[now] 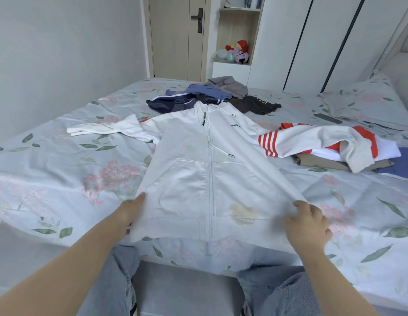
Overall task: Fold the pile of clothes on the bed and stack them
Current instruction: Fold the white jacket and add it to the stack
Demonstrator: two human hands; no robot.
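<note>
A white zip hoodie [198, 169] with red-striped sleeves lies front up on the floral bed [61, 169], its hem at the near edge. My left hand [131, 209] pinches the hem's left corner. My right hand [309, 222] grips the hem's right corner. The right sleeve [312, 142] drapes over a stack of folded clothes [340, 161] at the right. Beyond the hood lies a pile of unfolded clothes [212, 96] in navy, blue, grey and dark brown.
A dark phone [328, 118] lies near the pillow [362, 103] at the far right. A door [175, 37], a shelf with plush toys [236, 53] and a wardrobe [324, 42] stand behind the bed. My legs in jeans are at the bed's near edge.
</note>
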